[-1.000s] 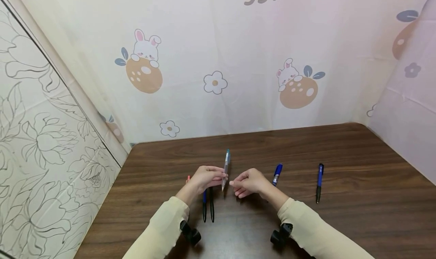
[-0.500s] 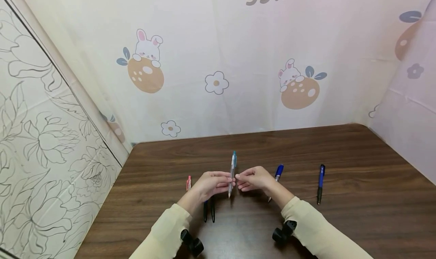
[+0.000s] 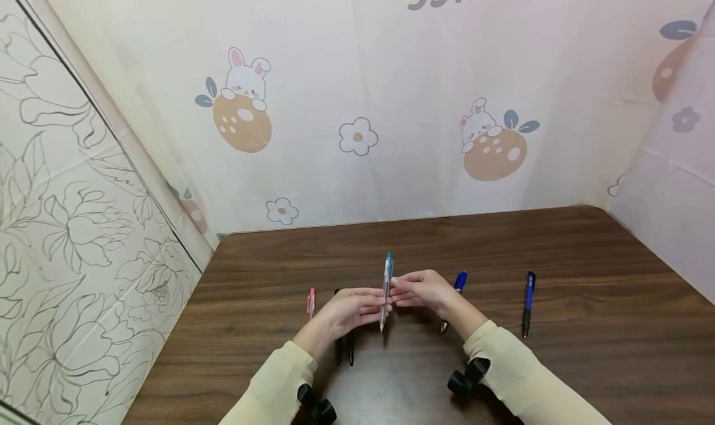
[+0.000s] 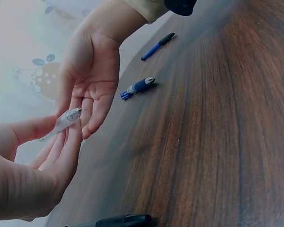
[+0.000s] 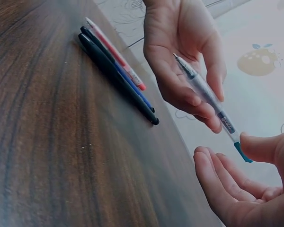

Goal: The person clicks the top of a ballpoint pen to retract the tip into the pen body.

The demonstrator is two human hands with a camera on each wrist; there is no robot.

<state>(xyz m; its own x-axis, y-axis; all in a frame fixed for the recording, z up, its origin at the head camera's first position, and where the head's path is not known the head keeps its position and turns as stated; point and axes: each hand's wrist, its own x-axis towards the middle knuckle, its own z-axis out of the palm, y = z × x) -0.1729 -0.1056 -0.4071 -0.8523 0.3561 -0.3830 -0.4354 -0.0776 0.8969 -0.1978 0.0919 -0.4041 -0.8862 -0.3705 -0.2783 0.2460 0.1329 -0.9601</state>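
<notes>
A clear-barrelled pen with a teal top [image 3: 388, 267] is held nearly upright above the table, tip down. My left hand [image 3: 354, 308] pinches its lower barrel between thumb and fingers; the left wrist view shows the metal tip poking out past them. My right hand [image 3: 426, 290] is at the pen's upper part. In the right wrist view, the right thumb [image 5: 262, 147] overlaps the teal end, while the other fingers are spread below, apart from the barrel. Whether the thumb presses on the pen, I cannot tell.
Beneath and beside my left hand lie a red pen [image 5: 116, 52], a blue pen [image 5: 141, 97] and a black pen [image 5: 111, 73], side by side. A blue pen with a silver band [image 3: 460, 281] lies behind the right wrist. Farther right rests a blue-and-black pen [image 3: 528, 304] on the wooden table [image 3: 603, 276].
My left hand has carried the clear pen rightward and slightly toward me. My right hand has shifted a little right and up, and its thumb now meets the pen.
</notes>
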